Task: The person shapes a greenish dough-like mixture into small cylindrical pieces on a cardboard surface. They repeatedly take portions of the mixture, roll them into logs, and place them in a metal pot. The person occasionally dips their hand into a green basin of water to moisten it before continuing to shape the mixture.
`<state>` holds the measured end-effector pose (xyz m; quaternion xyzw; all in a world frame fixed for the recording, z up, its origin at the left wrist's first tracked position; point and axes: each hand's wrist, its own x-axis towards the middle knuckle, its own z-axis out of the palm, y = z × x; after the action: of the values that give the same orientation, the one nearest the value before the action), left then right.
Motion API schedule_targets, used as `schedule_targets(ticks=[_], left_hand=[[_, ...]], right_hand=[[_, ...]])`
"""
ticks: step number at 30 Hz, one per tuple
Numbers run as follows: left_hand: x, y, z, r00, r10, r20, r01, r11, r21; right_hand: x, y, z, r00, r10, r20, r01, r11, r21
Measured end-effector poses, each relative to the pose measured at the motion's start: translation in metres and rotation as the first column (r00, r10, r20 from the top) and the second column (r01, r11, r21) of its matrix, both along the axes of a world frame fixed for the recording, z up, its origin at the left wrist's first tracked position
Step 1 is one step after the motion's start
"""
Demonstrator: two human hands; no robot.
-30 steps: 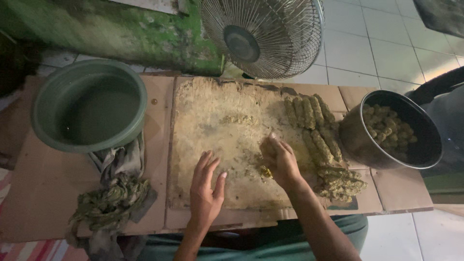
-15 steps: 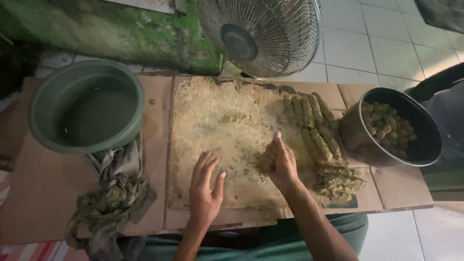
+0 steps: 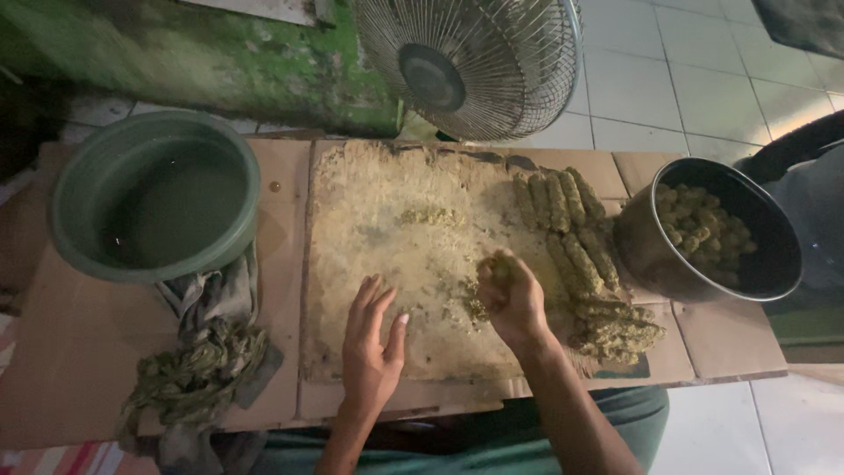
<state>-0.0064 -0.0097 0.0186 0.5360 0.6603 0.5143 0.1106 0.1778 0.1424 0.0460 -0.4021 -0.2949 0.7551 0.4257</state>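
The right hand (image 3: 514, 299) closes on a greenish-yellow lump of dough (image 3: 492, 268), seemingly mid-shaping, at the work board's (image 3: 369, 229) right side; the left hand (image 3: 371, 347) rests open on the board. Finished rolls (image 3: 576, 237) lie further right, suggesting the lump needs rolling out next.

Left hand (image 3: 369, 345) flat, fingers spread; right hand (image 3: 512, 296) cupped, curled.

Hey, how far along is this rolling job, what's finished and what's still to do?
Done: a batch of greenish rolls lies stacked along the board's right edge. In hand: the right hand closes its fingers around a lump of mixture, while the left hand rests flat on the board. Left: the black pot holds many more pieces, and scraps lie scattered on the board.
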Motion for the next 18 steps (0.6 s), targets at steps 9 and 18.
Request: schedule_targets(ticks=[9,18], left_hand=[[0.000,0.001,-0.001,1.000,0.026,0.006,-0.026,1.000,-0.018],[0.000,0.002,-0.003,1.000,0.021,-0.022,-0.022,0.999,-0.037]], right_hand=[[0.007,0.000,-0.007,0.994,-0.093,-0.064,0.088,0.993,-0.082],[0.041,0.011,0.005,0.699,-0.147,-0.700,-0.020,0.974,-0.225]])
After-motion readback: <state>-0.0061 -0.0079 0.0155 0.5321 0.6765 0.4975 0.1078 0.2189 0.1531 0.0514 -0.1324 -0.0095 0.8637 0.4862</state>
